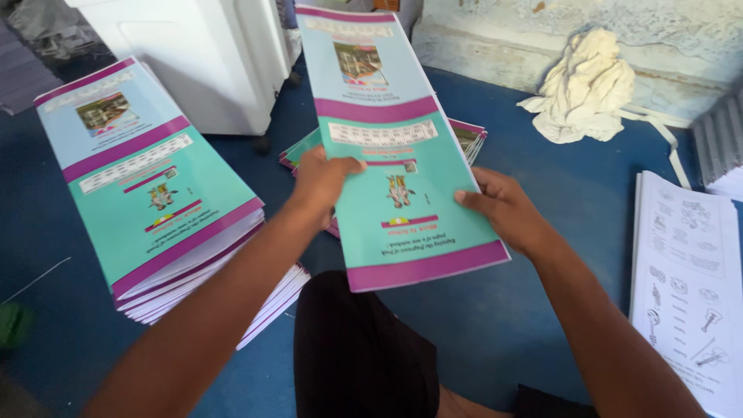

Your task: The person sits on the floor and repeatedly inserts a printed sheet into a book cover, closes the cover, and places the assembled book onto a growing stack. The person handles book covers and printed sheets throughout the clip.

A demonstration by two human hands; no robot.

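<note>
Both my hands hold one teal, light blue and magenta booklet cover (pixel 391 147) up over the blue floor. My left hand (pixel 319 182) grips its left edge, thumb on top. On the right edge lies my right hand (pixel 503 207), fingers curled over the cover. Under the held cover a low pile of the same covers (pixel 464 135) rests on the floor. A taller stack of matching booklets (pixel 155 201) stands at my left, next to my left forearm.
A stack of white printed sheets with line drawings (pixel 685 279) lies at the right. A crumpled cream cloth (pixel 582 89) sits by the back wall. A white machine cabinet (pixel 209 54) stands at the back left. My dark-clothed knee (pixel 356 348) is below.
</note>
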